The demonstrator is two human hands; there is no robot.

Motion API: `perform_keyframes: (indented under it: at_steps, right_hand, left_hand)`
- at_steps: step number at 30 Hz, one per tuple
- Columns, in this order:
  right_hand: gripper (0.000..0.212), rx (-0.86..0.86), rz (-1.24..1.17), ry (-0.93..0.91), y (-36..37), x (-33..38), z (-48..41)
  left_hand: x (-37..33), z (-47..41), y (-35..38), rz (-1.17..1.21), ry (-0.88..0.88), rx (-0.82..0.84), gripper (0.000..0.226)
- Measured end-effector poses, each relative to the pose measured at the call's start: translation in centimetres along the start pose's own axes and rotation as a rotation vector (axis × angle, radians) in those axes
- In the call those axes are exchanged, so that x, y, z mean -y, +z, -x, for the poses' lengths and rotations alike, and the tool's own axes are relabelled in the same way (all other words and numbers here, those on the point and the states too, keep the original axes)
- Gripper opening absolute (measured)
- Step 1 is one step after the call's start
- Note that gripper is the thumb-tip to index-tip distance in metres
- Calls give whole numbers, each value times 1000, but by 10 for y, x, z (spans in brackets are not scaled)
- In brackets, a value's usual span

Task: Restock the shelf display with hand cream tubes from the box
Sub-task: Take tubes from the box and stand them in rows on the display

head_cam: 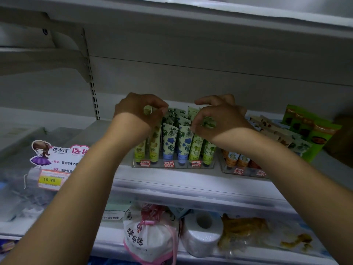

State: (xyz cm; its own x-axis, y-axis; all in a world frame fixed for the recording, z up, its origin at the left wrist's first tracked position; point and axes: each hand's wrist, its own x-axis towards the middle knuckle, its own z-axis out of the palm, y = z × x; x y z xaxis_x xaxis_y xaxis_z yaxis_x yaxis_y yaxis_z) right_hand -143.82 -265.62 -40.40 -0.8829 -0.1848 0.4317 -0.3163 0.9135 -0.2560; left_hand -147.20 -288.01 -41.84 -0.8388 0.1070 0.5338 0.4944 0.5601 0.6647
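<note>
**2 hands at the tubes**

The left hand [136,111] pinches the top of a yellow-green tube [147,110]; the right hand [221,117] pinches a green tube [209,122]. Both stand among rows in the clear tray [172,166] on the shelf [191,181].

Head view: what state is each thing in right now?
left grip: pinching the top of a yellow-green tube
right grip: pinching the top of a green tube
blue tubes: upright, caps down, in the tray
clear tray: on the shelf, rows packed
toilet roll: on the lower shelf
</note>
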Motion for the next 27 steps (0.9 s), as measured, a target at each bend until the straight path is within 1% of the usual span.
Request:
perform_keyframes:
  at_steps: [5,8,10,14,19,27]
  right_hand:
    - [6,12,14,-1,-1,1,0]
    - [6,8,7,5,0,0,0]
    - [6,-3,0,8,1,-1,0]
    - [5,-22,-1,12,3,-1,2]
    - [9,-34,-19,27,3,0,0]
    - [10,-21,-29,21,5,4,1]
  left_hand:
    - [-14,-41,-16,-207,85,335,14]
    - [-19,-55,-22,-238,60,546,23]
    - [-21,-62,-25,-252,45,634,23]
    - [-21,-72,-23,-294,59,686,14]
    - [-20,-79,-20,-330,57,689,9]
    - [-22,-80,-18,-338,77,680,9]
